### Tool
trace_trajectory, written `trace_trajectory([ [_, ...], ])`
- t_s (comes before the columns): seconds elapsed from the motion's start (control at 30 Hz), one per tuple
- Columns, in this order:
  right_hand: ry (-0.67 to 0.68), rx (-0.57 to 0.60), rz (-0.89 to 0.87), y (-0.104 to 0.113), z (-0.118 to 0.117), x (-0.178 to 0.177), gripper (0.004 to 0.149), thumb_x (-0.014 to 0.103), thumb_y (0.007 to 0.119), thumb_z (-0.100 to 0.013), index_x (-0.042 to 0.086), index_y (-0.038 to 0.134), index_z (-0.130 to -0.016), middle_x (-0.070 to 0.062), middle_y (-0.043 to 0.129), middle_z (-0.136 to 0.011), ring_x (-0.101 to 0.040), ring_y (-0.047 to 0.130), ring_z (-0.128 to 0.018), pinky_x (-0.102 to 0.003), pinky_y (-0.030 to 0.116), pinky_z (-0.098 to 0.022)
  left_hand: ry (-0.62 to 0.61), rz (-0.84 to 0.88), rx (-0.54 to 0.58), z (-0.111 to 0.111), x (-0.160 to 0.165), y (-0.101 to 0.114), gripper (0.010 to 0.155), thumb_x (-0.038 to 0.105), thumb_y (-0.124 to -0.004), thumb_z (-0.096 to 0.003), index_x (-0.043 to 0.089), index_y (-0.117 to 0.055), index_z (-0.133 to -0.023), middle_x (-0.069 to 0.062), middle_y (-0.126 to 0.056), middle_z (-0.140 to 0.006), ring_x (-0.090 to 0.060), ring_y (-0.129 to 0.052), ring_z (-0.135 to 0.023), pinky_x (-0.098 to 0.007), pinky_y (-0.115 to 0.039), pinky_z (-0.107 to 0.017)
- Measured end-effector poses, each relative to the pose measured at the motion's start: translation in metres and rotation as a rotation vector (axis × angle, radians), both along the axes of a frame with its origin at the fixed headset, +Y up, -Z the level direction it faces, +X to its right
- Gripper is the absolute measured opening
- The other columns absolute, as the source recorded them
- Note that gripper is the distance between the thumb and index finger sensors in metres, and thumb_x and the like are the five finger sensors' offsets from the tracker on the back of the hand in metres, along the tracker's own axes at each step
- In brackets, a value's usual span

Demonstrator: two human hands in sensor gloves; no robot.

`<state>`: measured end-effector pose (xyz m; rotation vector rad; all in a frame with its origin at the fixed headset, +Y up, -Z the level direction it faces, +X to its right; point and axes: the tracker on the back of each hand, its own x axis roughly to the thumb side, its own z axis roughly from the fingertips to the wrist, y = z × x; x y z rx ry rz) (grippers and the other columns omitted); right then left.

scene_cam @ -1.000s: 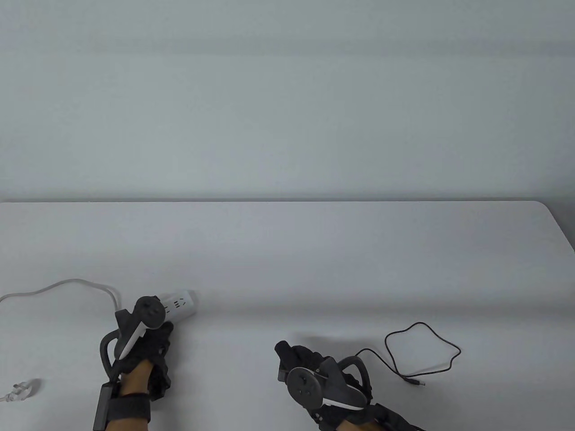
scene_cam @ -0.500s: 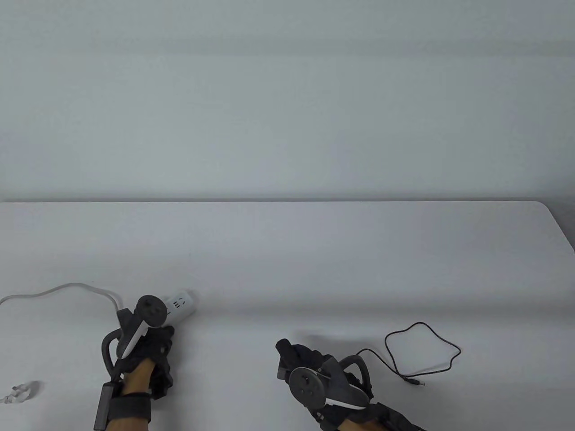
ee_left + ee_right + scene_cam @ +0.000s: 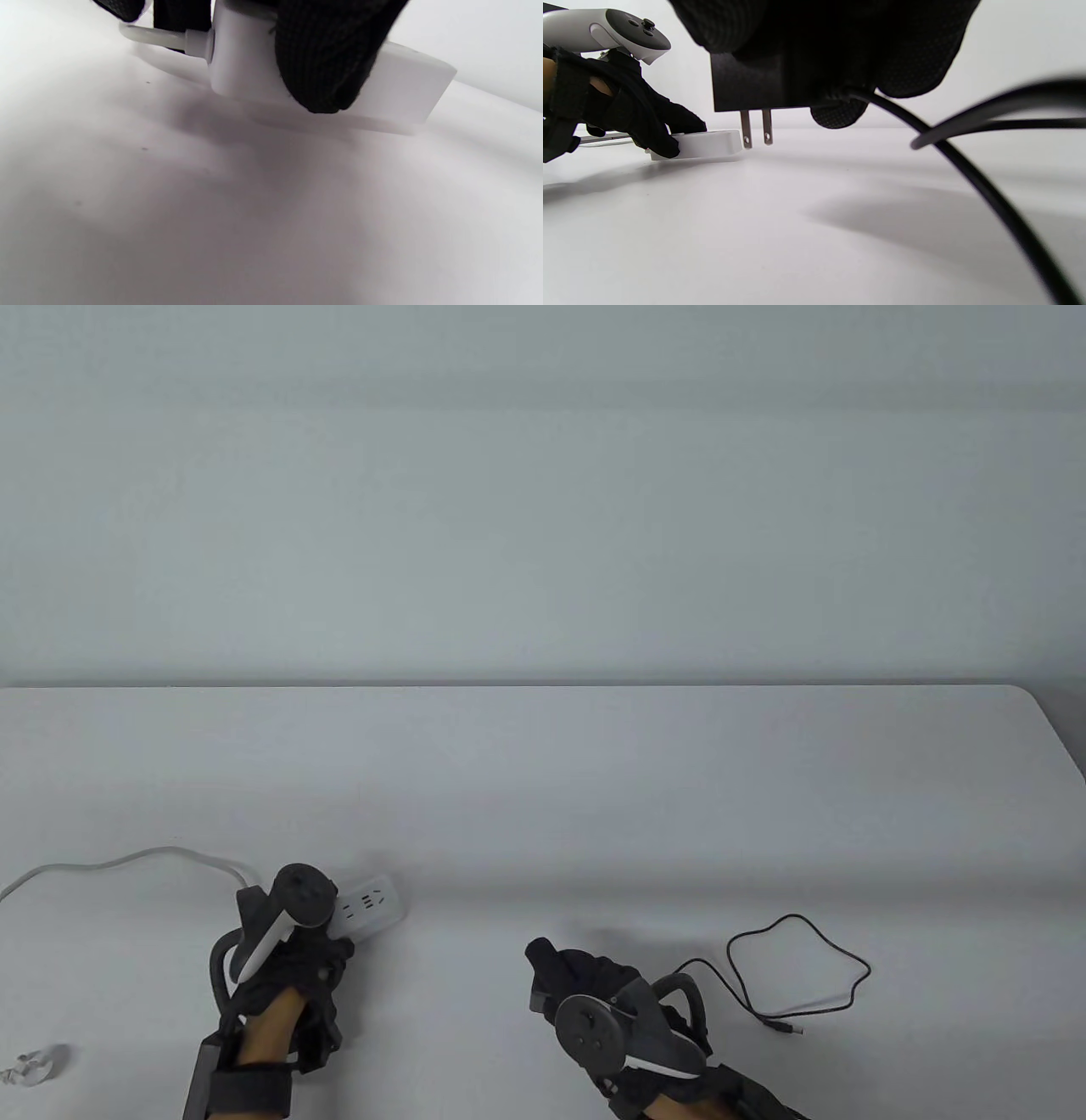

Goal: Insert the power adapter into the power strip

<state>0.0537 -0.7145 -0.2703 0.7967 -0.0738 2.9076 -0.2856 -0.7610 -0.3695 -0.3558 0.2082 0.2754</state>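
The white tabletop (image 3: 594, 780) fills the lower half of the table view. At lower left, the left hand (image 3: 284, 976) grips the white power strip (image 3: 373, 903) and has slid it rightward since a second ago, its white cord (image 3: 127, 861) trailing after; that closes the gap for insertion. At lower centre, the right hand (image 3: 594, 993), barely shifted, is clamped on the black power adapter (image 3: 755, 84), prongs (image 3: 756, 127) pointing down, well apart from the strip. Its thin black cable (image 3: 797, 967) loops at lower right, unchanged.
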Motion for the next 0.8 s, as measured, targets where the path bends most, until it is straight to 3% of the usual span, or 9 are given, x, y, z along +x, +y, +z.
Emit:
trace_trajectory([
  [0.23,-0.003,0.002,-0.012,0.001,-0.001,0.001,0.065,0.037,0.068,-0.050,0.017,0.051,-0.110,-0.009,0.076,-0.099,-0.024,0.090,-0.087,-0.057,0.076,-0.065,-0.139,-0.016,0.014,0.007,0.036,0.007,0.081,0.039,-0.090,-0.0421,0.029,-0.053,-0.113,-0.006,-0.059,-0.114,-0.038,-0.062,-0.107,-0.062,-0.052,-0.077],
  [0.8,-0.011,0.004,-0.049,0.003,-0.002,0.004,0.065,0.037,0.069,-0.050,0.018,0.052,-0.110,-0.008,0.077,-0.099,-0.024,0.091,-0.087,-0.060,0.071,-0.067,-0.432,0.036,-0.050,0.034,0.119,0.006,0.082,0.039,-0.092,-0.0408,0.026,-0.055,-0.112,-0.008,-0.061,-0.113,-0.039,-0.066,-0.103,-0.061,-0.055,-0.076],
])
